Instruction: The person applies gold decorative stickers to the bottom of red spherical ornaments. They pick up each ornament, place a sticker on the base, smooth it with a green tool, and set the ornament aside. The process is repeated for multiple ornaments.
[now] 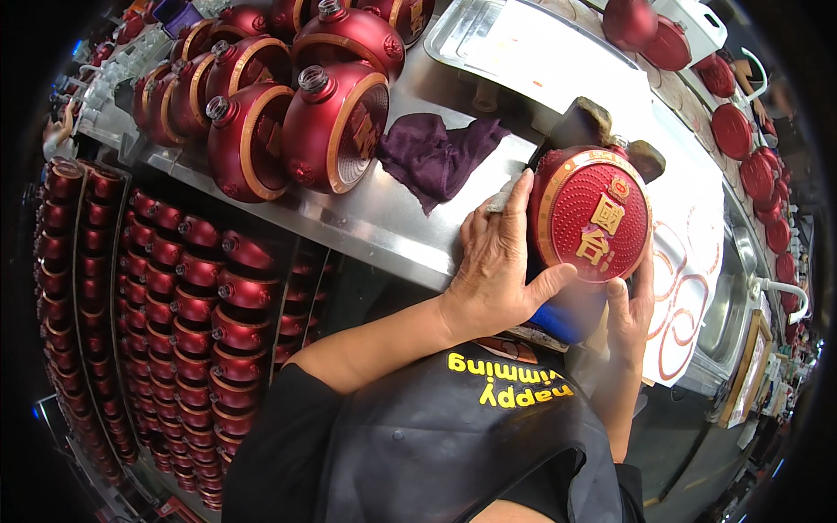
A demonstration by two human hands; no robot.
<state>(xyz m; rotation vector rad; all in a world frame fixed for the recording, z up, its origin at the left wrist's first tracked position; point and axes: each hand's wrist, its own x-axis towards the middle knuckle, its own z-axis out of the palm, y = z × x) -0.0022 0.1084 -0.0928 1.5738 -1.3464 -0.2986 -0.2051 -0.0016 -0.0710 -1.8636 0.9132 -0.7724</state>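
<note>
The bench (375, 235) carries grouped bottles (327, 122) at left; at its near edge on the right, the held bottle (571, 218) shows its face upward, neck away from the body. Both partly open, the left hand (493, 270) grips its left edge and the right hand (632, 318) its right edge. A cloth (440, 159) lies left of them.

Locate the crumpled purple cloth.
In the head view's upper middle, the cloth lies on the shiny metal table, right of clustered round red bottles, up-left of the bare left hand.
</note>
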